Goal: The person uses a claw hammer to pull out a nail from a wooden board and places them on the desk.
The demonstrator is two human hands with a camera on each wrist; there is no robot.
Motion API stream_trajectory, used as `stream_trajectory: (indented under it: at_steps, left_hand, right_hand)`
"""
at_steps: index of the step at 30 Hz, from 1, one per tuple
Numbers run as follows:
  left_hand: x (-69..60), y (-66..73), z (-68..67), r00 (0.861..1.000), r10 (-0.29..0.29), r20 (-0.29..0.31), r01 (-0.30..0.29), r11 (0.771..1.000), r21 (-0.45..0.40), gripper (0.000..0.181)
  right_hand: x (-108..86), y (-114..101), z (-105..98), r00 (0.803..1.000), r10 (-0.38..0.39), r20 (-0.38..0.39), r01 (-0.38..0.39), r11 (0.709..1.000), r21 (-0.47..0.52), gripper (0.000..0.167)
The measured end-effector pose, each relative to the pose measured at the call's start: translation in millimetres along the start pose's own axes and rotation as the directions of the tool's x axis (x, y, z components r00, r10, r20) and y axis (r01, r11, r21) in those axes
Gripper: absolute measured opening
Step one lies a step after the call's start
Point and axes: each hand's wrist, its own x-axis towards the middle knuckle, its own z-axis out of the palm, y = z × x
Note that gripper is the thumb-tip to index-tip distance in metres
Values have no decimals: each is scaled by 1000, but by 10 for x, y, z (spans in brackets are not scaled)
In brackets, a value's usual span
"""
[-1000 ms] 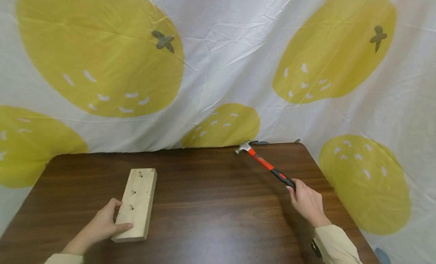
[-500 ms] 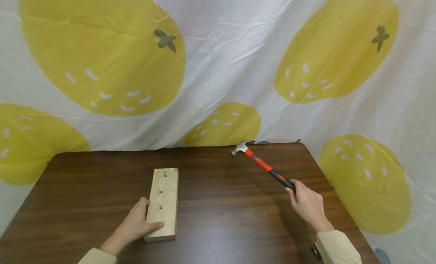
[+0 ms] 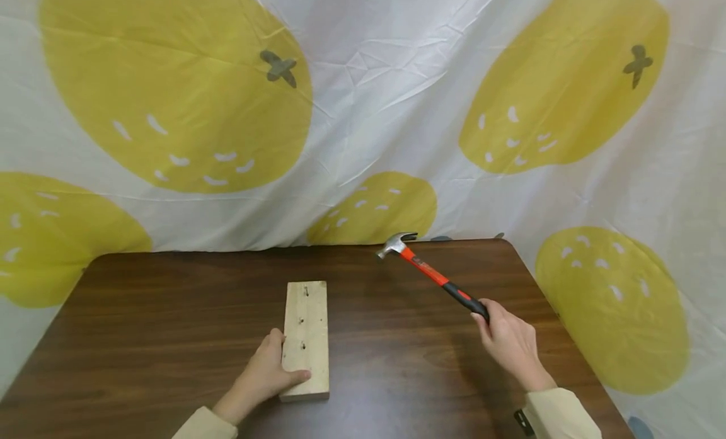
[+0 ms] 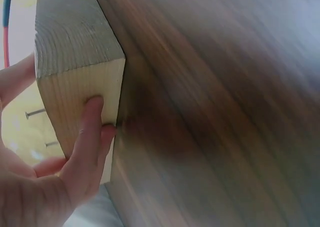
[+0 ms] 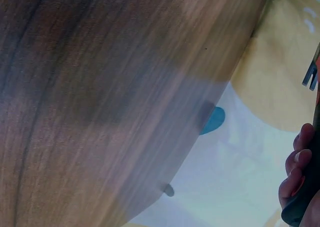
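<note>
- Head view: the wood block (image 3: pixel 314 363) lies on the counter (image 3: pixel 170 319) just to the right of the left hand (image 3: pixel 263 373) and touching it; its long axis runs almost straight away from the person, most of its length lying beyond the thumb.
- Same view: three nails (image 3: pixel 306 291) stand in a row along its upper face, all farther out than the left thumb.
- Same view: the left hand is nearer the block by far; its thumb presses on the near part of the top face while the fingers go down the left side, a partial grip across the width.
- Same view: the right hand (image 3: pixel 510 341) is well apart from the block, which is off to its left. It grips the end of the hammer (image 3: pixel 431 272), whose handle slants outward and leftward from it; the hammer head (image 3: pixel 397 242) is beyond and to the right of the block, apart from the nails, and seems held above the counter.
- Left wrist view: two fingertips bend against the block's side, the thumb reaching round to the nail-bearing face, where two nails project beside the hand.
- Right wrist view: the fingers curl closely round the dark handle end; the claw (image 5: pixel 309 76) shows ahead of them at the border, and the block is out of sight.
</note>
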Motion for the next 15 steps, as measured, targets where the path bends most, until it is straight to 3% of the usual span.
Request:
stream_trajectory:
  at_steps: [7,15]
  left_hand:
    - [18,180,165,1000,-11,-15,11,1000,4,73]
    - [55,286,277,1000,5,-10,-5,1000,11,79]
  right_hand:
    - [43,-102,-35,999,-28,-20,28,1000,7,26]
    - [80,-218,-15,999,-49,-6,49,998,35,23]
